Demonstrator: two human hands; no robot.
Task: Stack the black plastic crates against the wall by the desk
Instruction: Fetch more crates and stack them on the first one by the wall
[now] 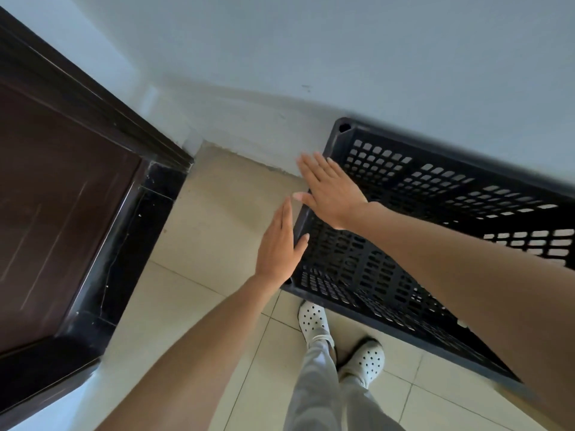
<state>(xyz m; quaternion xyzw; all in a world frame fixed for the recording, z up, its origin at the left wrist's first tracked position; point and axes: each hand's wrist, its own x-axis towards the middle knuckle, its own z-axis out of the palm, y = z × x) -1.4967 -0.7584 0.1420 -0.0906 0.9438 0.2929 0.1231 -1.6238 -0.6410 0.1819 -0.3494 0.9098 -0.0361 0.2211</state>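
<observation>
A black plastic crate (413,213) with slotted walls stands against the pale wall (311,57), its open top facing me. I cannot tell whether other crates lie under it. My left hand (278,244) is flat with straight fingers, its thumb touching the crate's left rim. My right hand (329,189) is spread flat over the same left rim, near the far corner. Neither hand grips anything.
A dark wooden door (56,197) with a black frame fills the left side. Beige floor tiles (193,306) run between the door and the crate. My feet in white perforated clogs (312,320) stand just in front of the crate.
</observation>
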